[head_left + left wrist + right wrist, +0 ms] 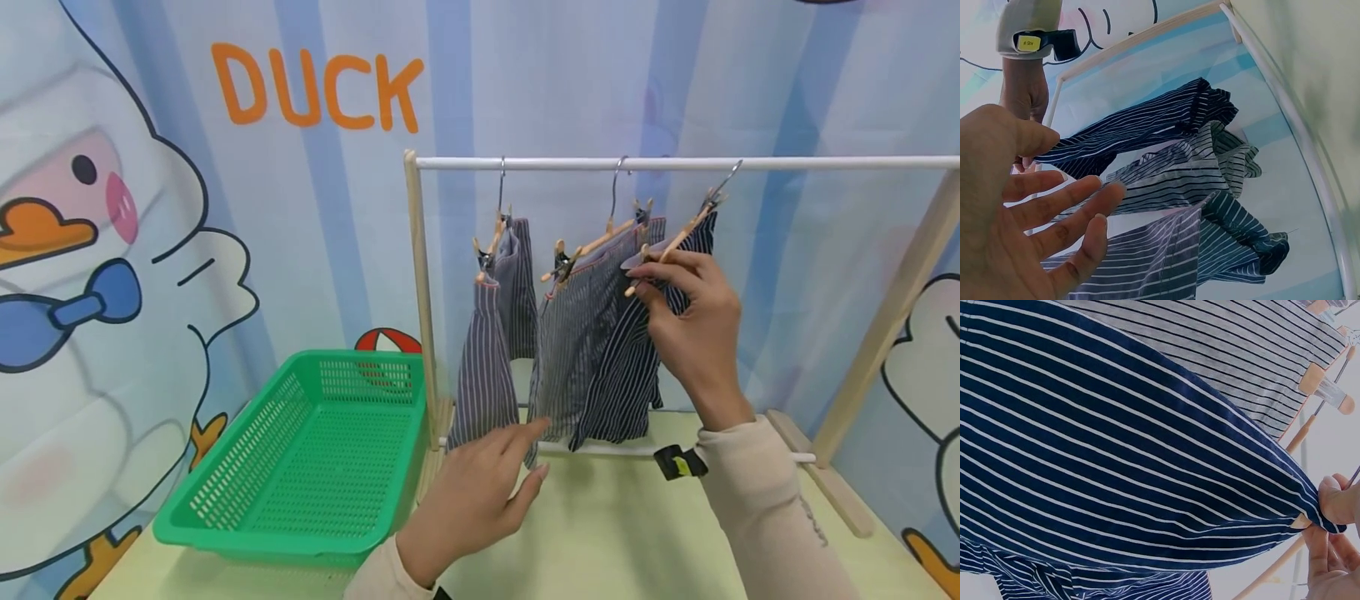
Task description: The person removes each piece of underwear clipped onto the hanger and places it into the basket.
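Observation:
Navy pants with white stripes (618, 375) hang from the rightmost clip hanger (688, 227). My right hand (697, 325) pinches the near corner of their waistband, beside a wooden clip; in the right wrist view the navy cloth (1116, 437) stretches away from my fingertips. My left hand (476, 492) is lower, its fingers spread and holding nothing, in front of the hems. Grey striped pants (577, 333) hang from the middle hanger (600, 240), clipped at both ends. On the left hanger (495, 233) are purplish-grey striped pants (486, 367).
All three hangers hook over the white rail (810, 162) of a wooden-legged rack (420, 275). To its left a green plastic basket (187, 533) stands on the pale table (600, 533). A curtain with duck pictures (360, 208) is behind.

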Demonstrator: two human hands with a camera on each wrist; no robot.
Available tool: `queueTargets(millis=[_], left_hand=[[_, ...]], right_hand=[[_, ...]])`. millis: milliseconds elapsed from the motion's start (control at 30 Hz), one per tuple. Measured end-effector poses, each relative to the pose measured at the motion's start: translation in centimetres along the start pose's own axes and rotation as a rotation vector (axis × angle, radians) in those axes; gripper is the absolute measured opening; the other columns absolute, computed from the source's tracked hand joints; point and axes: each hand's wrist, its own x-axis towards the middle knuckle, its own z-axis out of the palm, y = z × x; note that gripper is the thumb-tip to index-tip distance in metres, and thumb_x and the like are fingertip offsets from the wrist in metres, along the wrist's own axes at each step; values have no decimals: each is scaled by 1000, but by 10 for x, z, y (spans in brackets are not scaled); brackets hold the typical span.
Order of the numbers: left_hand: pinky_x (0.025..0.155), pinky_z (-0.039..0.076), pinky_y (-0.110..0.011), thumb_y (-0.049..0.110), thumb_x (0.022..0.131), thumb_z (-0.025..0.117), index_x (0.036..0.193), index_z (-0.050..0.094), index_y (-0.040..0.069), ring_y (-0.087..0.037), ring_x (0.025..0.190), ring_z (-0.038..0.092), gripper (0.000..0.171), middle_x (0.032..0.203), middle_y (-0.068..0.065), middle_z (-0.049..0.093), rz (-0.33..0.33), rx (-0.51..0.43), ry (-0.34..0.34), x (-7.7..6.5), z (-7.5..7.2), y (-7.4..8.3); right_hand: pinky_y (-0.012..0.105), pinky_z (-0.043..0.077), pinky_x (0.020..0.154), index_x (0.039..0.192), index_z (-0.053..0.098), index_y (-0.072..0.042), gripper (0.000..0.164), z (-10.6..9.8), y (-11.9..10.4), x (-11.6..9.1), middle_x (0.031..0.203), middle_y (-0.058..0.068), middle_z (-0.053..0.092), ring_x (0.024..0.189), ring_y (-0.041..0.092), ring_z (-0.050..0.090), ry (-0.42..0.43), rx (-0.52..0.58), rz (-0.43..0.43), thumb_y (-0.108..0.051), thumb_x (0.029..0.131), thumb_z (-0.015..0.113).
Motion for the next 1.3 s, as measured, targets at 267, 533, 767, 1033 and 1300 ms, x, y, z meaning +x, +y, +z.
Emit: queueTargets(millis=[267,533,767,1033,1300], left_hand=[[78,55,-31,27,96,52,132,48,6,-14,107,56,42,121,-5,61,-9,-52,-29,-1,-2,0],[76,56,-31,27,96,52,136,44,6,-14,107,56,45,124,-7,59,-45,-83,-46,-2,-3,-3],[70,56,-30,29,98,48,139,39,7,-13,101,58,47,126,-7,56,-52,-116,-59,-1,0,-6],[73,55,-32,32,99,47,142,35,6,-13,103,57,52,128,-9,54,-55,-138,-59,2,1,-6],[72,55,-33,31,98,49,143,34,6,-15,102,57,53,127,-10,55,-60,-150,-28,7,3,-8]], right_hand=[[49,45,81,95,73,-1,13,2,-3,-8,107,18,60,102,28,53,4,8,-10,1,83,67],[49,45,82,94,73,-1,12,7,-7,-20,105,19,60,102,27,53,-1,8,-20,1,84,66],[49,45,84,95,73,0,13,7,-8,-31,106,20,60,104,27,53,0,19,-17,2,84,66],[45,44,76,96,73,-1,14,8,-4,-49,106,20,60,100,27,53,-18,-11,-7,0,83,68],[44,46,77,96,73,-3,14,13,-2,-65,109,19,59,98,25,53,-34,-13,6,-1,84,67]])
